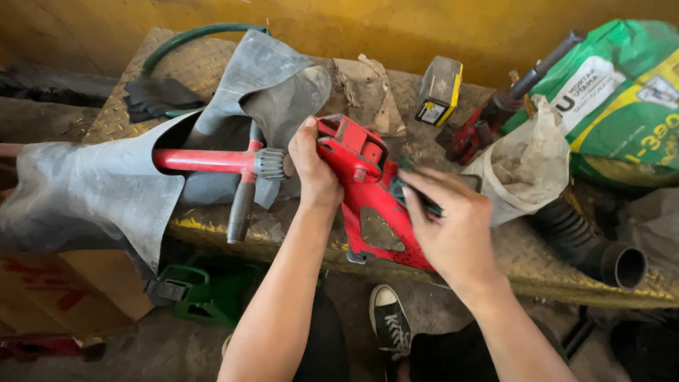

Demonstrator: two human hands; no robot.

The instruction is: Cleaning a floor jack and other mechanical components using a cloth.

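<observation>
Left hand (315, 166) clamped on red metal casing (371, 194), angular and scuffed. Right hand (449, 226) pinching dark pad (417, 198) against it, on checkered steel bench (566, 272).

The metal part (371, 205) I grip is bright red, scuffed grey. Left of it, the bar (205, 161) is the same red, draped in dull grey rubber (85, 191). Right of it sit a green, white and yellow sack (622, 99) and a black ribbed hose (587, 244). Behind it, the wall (396, 28) is mustard yellow.

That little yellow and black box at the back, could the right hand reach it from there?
Probably yes. The right hand is pressing a dark pad on the red metal part, and the yellow and black box stands just beyond, nothing between.
</observation>
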